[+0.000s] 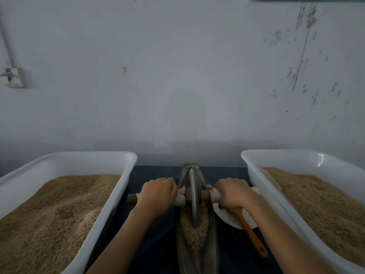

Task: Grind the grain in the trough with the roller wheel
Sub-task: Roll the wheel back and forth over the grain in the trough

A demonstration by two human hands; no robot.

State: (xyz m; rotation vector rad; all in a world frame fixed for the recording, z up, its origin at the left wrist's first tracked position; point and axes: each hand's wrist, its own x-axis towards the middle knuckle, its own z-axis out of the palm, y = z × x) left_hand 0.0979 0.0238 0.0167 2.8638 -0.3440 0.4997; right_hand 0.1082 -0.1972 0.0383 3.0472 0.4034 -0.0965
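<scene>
A narrow dark metal trough (214,246) runs away from me down the middle of a dark blue table. Tan grain (194,232) fills its near half. A thin metal roller wheel (193,194) stands upright in the trough, its lower edge sunk in the grain. A wooden axle (132,198) passes through the wheel, wrapped in white cloth near the hub. My left hand (158,191) grips the axle left of the wheel. My right hand (231,193) grips it on the right side.
A white tub (118,186) heaped with tan grain sits at the left, another white tub (254,171) at the right. Under my right wrist lies a white plate (229,219) with an orange-handled tool (250,232). A pale wall stands close behind.
</scene>
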